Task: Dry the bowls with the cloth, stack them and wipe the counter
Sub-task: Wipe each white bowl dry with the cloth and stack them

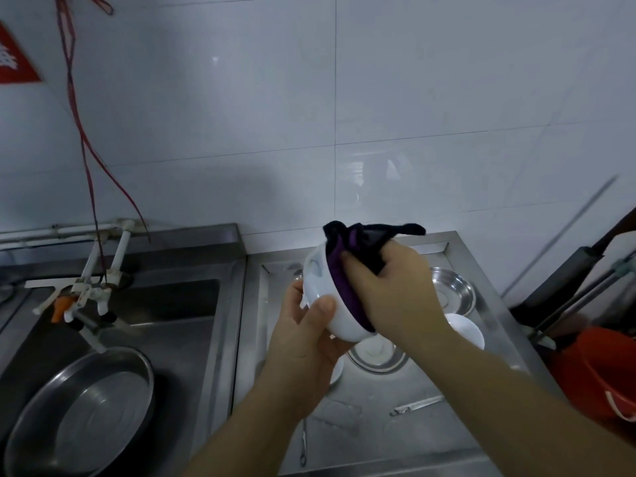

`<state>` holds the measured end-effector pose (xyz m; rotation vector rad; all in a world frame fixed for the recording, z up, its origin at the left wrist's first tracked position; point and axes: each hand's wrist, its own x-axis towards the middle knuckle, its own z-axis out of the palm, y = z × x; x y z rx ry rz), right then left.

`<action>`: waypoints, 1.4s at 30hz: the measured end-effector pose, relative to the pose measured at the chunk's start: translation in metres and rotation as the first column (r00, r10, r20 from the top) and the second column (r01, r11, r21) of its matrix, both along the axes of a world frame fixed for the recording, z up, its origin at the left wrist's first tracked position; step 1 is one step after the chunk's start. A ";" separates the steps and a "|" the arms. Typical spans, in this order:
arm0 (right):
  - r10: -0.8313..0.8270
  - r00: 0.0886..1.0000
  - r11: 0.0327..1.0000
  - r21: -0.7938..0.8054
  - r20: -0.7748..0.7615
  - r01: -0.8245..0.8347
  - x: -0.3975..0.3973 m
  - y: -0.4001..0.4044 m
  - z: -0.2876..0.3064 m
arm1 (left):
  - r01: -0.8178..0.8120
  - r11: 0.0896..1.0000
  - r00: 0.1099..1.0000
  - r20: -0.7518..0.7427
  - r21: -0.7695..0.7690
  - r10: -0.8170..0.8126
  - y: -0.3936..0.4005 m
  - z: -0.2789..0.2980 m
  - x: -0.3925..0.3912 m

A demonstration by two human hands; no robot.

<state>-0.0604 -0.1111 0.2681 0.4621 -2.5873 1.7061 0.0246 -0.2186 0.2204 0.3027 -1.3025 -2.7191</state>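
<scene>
My left hand [303,333] holds a white bowl [323,297] tilted on its side above the steel counter [371,401], thumb curled over the near wall of the bowl and the other fingers hidden behind it; my right hand [395,290] presses a dark purple cloth [347,256] into the bowl's mouth, fingers curled round the bunched fabric, with loose ends of cloth sticking out above the upper rim. Below the held bowl, on the counter: a steel dish [378,359] near the middle, partly hidden by my right forearm; a second white bowl [464,330] just beside it toward the right edge; another steel bowl [452,290] nearer the back right corner. A flat metal utensil [416,404] lies toward the counter's front. Left of the counter, the sink [179,325] holds a large steel pan [82,411] at its front, below the tap [86,294]. An orange bucket [602,366] stands beyond the counter's right edge
</scene>
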 end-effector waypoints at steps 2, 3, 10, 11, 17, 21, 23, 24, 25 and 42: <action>0.077 0.981 0.985 0.165 -0.179 -0.048 -0.003 0.004 0.000 | -0.003 1.000 1.000 0.010 -0.030 0.003 -0.001 0.004 -0.002; 0.136 0.961 0.962 0.263 -0.241 -0.071 -0.006 0.005 0.000 | -0.008 0.999 1.000 0.020 -0.043 0.009 -0.002 0.005 -0.003; 0.354 0.935 0.804 0.511 0.001 -0.304 -0.018 0.012 0.014 | -0.010 0.988 1.000 0.024 -0.151 0.014 -0.016 -0.003 -0.002; 0.357 0.931 0.822 0.448 0.078 -0.352 -0.019 0.015 0.015 | 0.002 0.985 1.000 0.020 -0.171 0.001 -0.018 -0.004 -0.002; 0.417 0.835 0.904 -0.070 0.359 -0.422 -0.004 0.019 0.006 | 0.051 0.992 0.999 0.001 -0.118 -0.051 -0.022 -0.009 0.000; 0.293 0.774 0.926 -0.367 0.562 -0.085 0.005 0.007 -0.006 | 0.068 0.991 0.997 0.047 -0.113 -0.063 -0.021 -0.016 0.002; 0.230 0.739 0.909 -0.412 0.634 0.070 0.005 0.002 -0.009 | 0.042 0.993 0.997 0.071 -0.112 -0.034 -0.018 -0.019 0.003; 0.199 0.735 0.906 -0.408 0.649 0.116 0.004 0.000 -0.009 | 0.022 0.992 0.997 0.078 -0.120 -0.013 -0.016 -0.020 0.002; 0.153 0.755 0.917 -0.376 0.638 0.132 0.004 -0.002 -0.010 | 0.003 0.989 0.997 0.079 -0.147 0.009 -0.015 -0.021 0.002; 0.429 0.528 0.868 -0.497 0.733 -0.014 -0.013 0.032 -0.018 | 0.078 0.802 0.996 0.005 -0.593 -0.094 -0.019 -0.013 0.005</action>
